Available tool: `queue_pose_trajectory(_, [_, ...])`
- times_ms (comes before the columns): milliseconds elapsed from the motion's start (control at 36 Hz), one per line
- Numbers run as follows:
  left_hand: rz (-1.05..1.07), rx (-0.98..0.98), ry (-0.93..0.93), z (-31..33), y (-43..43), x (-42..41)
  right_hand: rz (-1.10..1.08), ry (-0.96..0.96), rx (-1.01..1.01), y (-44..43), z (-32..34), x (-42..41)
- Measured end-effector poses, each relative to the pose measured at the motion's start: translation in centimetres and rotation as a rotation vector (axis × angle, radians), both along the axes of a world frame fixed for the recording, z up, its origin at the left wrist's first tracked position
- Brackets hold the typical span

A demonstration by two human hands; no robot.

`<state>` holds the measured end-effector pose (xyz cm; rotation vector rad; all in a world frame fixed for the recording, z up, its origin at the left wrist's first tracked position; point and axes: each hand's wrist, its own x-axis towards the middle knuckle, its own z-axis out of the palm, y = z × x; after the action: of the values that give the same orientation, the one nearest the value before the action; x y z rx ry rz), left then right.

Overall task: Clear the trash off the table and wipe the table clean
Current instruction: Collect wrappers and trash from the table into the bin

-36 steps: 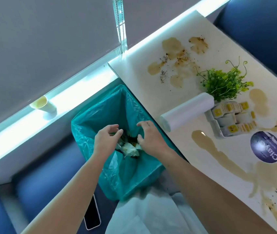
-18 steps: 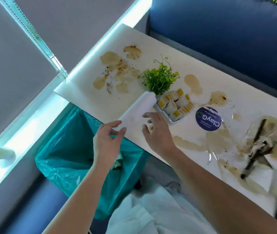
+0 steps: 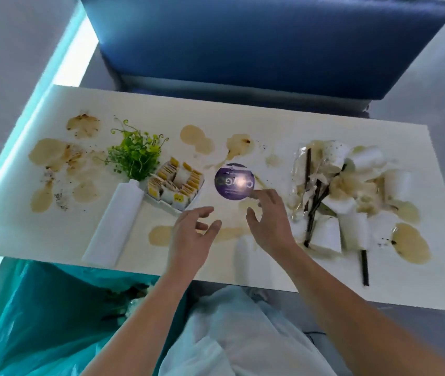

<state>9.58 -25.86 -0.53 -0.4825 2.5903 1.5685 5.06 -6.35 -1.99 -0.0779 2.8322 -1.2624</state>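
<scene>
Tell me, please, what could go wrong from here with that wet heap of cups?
1. The crushed cups look soaked; carried to the green bin bag at the left, they may drip on the white clothing.
2. The black straw lies by the table edge and could be knocked off.
3. The left hand and right hand hover over a brown puddle and may smear it.

Seating: blue padded bench (image 3: 270,44) along the far side of the table, grey base beneath.
Table: white rectangular table (image 3: 297,128), left end by the window.
Window: bright sill (image 3: 72,58) at left, glowing with daylight.
Left side: pale grey panel (image 3: 12,36), wall or blind unclear.
Floor: grey floor (image 3: 432,329), lower right.
</scene>
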Motion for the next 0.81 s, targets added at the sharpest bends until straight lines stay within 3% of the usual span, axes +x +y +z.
queue_pose_trajectory(278, [-0.193, -0.074, -0.067, -0.5, 8.1, -2.3, -0.201, -0.077, 0.162, 11.2, -1.7, 0.2])
queue_pose_trajectory(500, [-0.304, -0.036, -0.092, -1.3, 12.9, -2.8, -0.125, -0.063, 0.372, 16.3, -2.5, 2.0])
queue_pose_trajectory(806, [-0.378, -0.048, -0.112, -2.4, 17.5, -1.9, 0.073, -0.052, 0.676, 16.5, -4.1, 4.0])
